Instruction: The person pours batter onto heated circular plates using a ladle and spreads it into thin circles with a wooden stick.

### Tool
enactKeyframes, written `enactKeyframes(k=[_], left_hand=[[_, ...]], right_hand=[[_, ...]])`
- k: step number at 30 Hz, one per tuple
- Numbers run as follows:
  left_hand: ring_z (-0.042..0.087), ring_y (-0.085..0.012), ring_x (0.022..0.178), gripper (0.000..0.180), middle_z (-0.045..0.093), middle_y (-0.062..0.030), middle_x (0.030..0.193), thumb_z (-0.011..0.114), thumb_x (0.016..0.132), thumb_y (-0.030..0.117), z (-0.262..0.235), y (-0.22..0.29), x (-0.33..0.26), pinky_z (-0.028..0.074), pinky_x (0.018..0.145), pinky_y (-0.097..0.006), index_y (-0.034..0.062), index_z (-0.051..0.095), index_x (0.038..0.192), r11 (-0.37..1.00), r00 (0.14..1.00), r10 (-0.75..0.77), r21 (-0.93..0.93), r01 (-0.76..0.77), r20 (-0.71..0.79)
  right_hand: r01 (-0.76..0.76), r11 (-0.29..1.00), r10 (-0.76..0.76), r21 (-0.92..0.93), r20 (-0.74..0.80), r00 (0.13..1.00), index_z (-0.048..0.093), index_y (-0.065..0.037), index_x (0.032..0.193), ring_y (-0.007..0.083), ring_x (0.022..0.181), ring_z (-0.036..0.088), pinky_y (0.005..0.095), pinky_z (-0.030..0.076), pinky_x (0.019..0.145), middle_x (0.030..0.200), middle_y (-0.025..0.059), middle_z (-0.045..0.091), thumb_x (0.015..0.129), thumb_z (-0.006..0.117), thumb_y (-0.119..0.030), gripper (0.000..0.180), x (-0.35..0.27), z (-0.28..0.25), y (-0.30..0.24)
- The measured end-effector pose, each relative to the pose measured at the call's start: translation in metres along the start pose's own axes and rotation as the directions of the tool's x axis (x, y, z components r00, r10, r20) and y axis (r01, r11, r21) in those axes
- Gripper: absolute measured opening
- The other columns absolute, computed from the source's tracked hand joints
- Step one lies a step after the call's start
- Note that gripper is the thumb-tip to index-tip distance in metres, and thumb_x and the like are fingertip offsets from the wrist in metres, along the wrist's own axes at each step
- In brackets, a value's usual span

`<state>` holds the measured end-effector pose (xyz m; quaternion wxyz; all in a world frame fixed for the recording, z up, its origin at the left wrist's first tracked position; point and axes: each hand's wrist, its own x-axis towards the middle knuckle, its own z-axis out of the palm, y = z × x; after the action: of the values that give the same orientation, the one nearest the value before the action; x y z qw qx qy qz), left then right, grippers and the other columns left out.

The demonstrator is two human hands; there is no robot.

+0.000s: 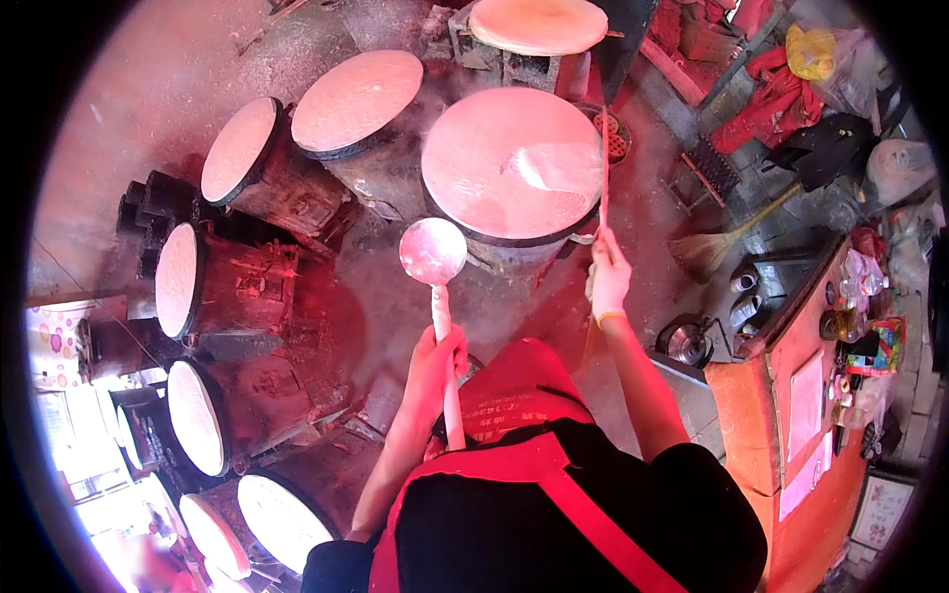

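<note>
My left hand is wrapped round the long pale handle of a ladle. Its round metal bowl points away from me, in front of the nearest griddle. With my right hand I grip a long thin stick, which runs along the right edge of that griddle. Over the griddle's round top lies a thin pale sheet of batter or pancake, with a brighter white patch on its right half. A dark band rings the griddle below the sheet.
More round-topped stoves, such as one with a pale top, curve round to my left. Another pale round top stands beyond. To the right are a broom, a kettle and an orange-sided counter with bottles. Steam hazes the middle.
</note>
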<state>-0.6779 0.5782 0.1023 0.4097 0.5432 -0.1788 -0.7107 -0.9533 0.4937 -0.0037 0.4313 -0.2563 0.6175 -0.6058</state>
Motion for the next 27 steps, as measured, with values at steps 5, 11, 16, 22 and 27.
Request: enactKeyframes(k=[5,11,16,22,27], left_hand=[[0.045,-0.0069,0.056,0.010,0.050,-0.0009,0.074,0.055,0.091,0.013,-0.009,0.002,0.006,0.033,0.046,-0.020,0.0054,0.049,0.093,0.999,0.997,-0.039,0.023,0.038,0.074],[0.043,-0.0062,0.055,0.010,0.047,0.0000,0.073,0.054,0.092,0.013,-0.003,0.013,0.015,0.033,0.045,-0.021,0.0051,0.048,0.090,0.989,0.984,-0.114,0.112,0.099,0.137],[0.040,-0.0070,0.050,0.011,0.048,0.0007,0.069,0.055,0.091,0.014,-0.008,0.019,0.079,0.032,0.043,-0.022,0.0051,0.051,0.088,0.971,0.985,-0.017,0.239,-0.026,0.174],[0.046,-0.0151,0.048,0.008,0.046,-0.0040,0.062,0.050,0.085,0.008,0.029,0.030,0.186,0.038,0.041,-0.031,0.0004,0.048,0.085,0.915,0.980,0.162,0.354,-0.194,0.119],[0.049,-0.0197,0.050,0.012,0.049,-0.0081,0.063,0.051,0.083,0.008,0.082,0.010,0.195,0.041,0.040,-0.036,-0.0031,0.048,0.088,0.989,0.996,0.069,0.135,-0.061,-0.059]], right_hand=[[-0.273,0.962,0.256,0.010,0.319,0.913,0.055,-0.017,0.130,0.0017,0.039,0.033,0.0198,0.026,0.034,0.061,-0.0100,0.044,0.092,0.056,-0.014,0.038,-0.034,0.039,-0.007],[0.083,0.987,-0.065,-0.137,0.127,0.990,0.056,-0.007,0.128,0.0052,0.064,0.048,0.0224,0.039,0.058,0.081,-0.0044,0.059,0.092,0.058,-0.018,0.038,0.040,0.003,0.002],[-0.128,0.991,0.132,-0.035,0.348,0.928,0.056,-0.010,0.128,0.0002,0.053,0.033,0.0175,0.026,0.047,0.072,-0.0107,0.048,0.092,0.057,-0.013,0.036,-0.040,-0.012,0.021],[-0.019,0.999,0.016,-0.032,-0.110,0.994,0.056,-0.011,0.129,0.0002,0.046,0.033,0.0182,0.026,0.040,0.068,-0.0105,0.046,0.093,0.055,-0.013,0.036,-0.067,-0.011,0.031],[-0.378,0.919,0.341,0.114,0.255,0.905,0.057,-0.014,0.128,0.0053,0.044,0.045,0.0234,0.032,0.038,0.065,-0.0020,0.057,0.093,0.056,-0.020,0.036,-0.088,0.040,0.022]])
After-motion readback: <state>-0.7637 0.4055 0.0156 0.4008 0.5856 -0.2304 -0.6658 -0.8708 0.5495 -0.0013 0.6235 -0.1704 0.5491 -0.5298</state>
